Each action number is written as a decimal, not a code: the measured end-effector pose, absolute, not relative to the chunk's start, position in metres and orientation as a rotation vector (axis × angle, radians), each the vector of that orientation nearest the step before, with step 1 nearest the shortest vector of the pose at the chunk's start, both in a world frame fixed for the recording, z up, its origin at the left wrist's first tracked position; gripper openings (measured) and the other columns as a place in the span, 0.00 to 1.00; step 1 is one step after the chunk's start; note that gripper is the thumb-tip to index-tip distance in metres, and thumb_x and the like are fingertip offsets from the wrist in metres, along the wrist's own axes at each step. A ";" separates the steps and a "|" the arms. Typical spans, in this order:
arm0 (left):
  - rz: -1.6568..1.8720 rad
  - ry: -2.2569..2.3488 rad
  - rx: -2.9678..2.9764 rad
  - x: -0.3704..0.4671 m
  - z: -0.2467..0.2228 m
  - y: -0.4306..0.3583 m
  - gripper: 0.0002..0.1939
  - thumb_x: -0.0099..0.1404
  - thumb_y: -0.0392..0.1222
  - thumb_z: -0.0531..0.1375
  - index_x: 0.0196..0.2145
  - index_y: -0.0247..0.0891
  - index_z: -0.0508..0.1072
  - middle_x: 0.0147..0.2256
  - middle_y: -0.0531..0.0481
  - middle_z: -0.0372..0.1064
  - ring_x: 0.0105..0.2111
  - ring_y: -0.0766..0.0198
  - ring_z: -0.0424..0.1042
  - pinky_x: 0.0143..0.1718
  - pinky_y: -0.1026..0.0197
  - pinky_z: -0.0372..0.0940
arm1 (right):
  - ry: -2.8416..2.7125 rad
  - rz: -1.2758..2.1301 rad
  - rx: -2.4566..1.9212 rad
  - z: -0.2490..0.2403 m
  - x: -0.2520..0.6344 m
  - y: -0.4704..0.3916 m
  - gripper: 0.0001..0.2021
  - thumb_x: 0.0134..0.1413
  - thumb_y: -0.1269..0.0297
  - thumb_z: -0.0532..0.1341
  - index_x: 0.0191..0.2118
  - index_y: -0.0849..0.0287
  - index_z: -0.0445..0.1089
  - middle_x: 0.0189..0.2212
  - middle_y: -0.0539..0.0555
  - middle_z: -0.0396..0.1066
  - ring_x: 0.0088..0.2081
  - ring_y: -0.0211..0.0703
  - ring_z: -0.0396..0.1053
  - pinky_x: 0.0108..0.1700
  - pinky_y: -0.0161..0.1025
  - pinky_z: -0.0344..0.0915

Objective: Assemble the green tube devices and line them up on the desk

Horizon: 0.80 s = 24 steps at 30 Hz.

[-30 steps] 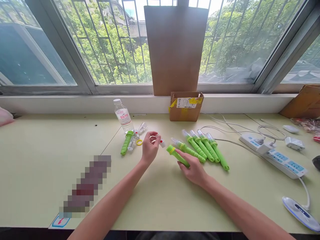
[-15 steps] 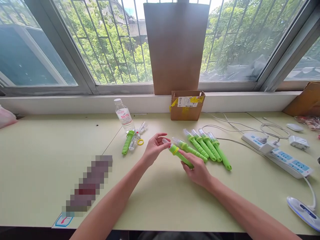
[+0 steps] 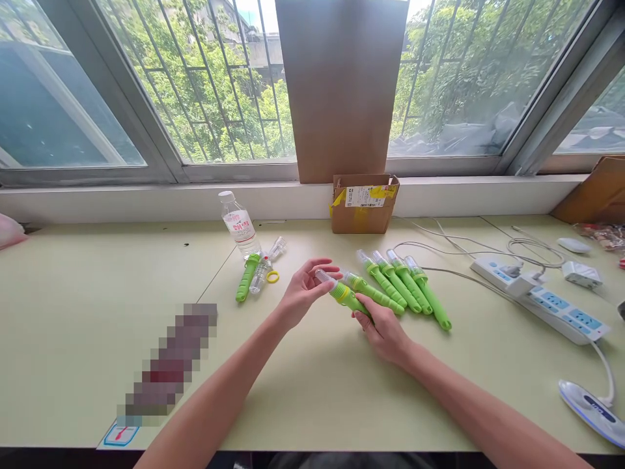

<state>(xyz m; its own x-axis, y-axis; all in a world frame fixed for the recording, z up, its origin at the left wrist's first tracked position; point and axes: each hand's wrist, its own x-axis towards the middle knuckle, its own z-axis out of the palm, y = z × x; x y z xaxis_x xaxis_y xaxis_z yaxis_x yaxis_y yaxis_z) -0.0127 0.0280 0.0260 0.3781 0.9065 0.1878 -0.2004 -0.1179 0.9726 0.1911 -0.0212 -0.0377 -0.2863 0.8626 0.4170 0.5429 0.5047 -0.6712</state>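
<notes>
Right now the right hand (image 3: 385, 332) is wrapped around the handle of a bright green plastic tool with a clear tip (image 3: 342, 293), just above the pale green counter (image 3: 73, 312). The left hand (image 3: 305, 290) pinches the clear tip of that same tool with its fingertips.

Just to the right, five more green tools with clear tips (image 3: 403, 290) lie side by side in a row on the counter. To the left lie a loose green handle (image 3: 247, 277), some small clear tubes (image 3: 266, 264) and a little yellow ring (image 3: 272, 277). Beside them stands a clear plastic water bottle (image 3: 237, 225) with a white and red label; the writing is too small to read.

Far back by the window sits a small open cardboard box (image 3: 364, 205) with a white sticker and yellow tape. Its writing cannot be read either. On the right lies a white power strip (image 3: 551, 303) with cords.
</notes>
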 end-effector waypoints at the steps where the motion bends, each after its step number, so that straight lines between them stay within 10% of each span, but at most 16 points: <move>1: 1.074 0.686 1.358 -0.013 0.026 0.027 0.22 0.58 0.42 0.66 0.50 0.40 0.67 0.48 0.40 0.70 0.49 0.52 0.71 0.45 0.53 0.67 | -1.988 0.524 -1.147 -0.037 0.191 -0.021 0.13 0.63 0.63 0.49 0.50 0.60 0.61 0.28 0.53 0.72 0.25 0.42 0.67 0.28 0.38 0.64; 10: 1.165 0.737 1.462 -0.015 0.030 0.029 0.23 0.64 0.60 0.53 0.44 0.39 0.69 0.44 0.41 0.72 0.42 0.52 0.74 0.41 0.52 0.67 | -1.972 0.468 -1.219 -0.033 0.184 -0.021 0.05 0.57 0.62 0.56 0.35 0.57 0.62 0.21 0.47 0.64 0.21 0.37 0.60 0.24 0.34 0.56; 14: 1.298 1.579 2.009 -0.040 0.022 0.050 0.16 0.64 0.53 0.54 0.39 0.38 0.72 0.41 0.40 0.71 0.42 0.51 0.70 0.43 0.51 0.64 | -1.945 0.394 -1.180 -0.033 0.184 -0.021 0.05 0.57 0.62 0.56 0.32 0.56 0.61 0.20 0.47 0.62 0.21 0.37 0.59 0.23 0.34 0.55; 24: 0.138 2.587 2.043 -0.069 0.020 0.059 0.19 0.65 0.44 0.52 0.48 0.28 0.67 0.41 0.27 0.68 0.42 0.40 0.70 0.33 0.52 0.64 | -1.923 0.365 -1.149 -0.039 0.184 -0.018 0.03 0.56 0.64 0.57 0.33 0.56 0.62 0.21 0.46 0.62 0.21 0.36 0.59 0.23 0.33 0.55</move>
<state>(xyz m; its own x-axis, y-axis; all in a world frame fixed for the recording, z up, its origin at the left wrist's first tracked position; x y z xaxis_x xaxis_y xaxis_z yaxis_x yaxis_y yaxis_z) -0.0694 0.0587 0.0205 -0.2257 0.9584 0.1750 0.9716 0.2346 -0.0320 0.1838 -0.0181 -0.0388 -0.2224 0.8279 0.5148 0.5820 0.5364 -0.6112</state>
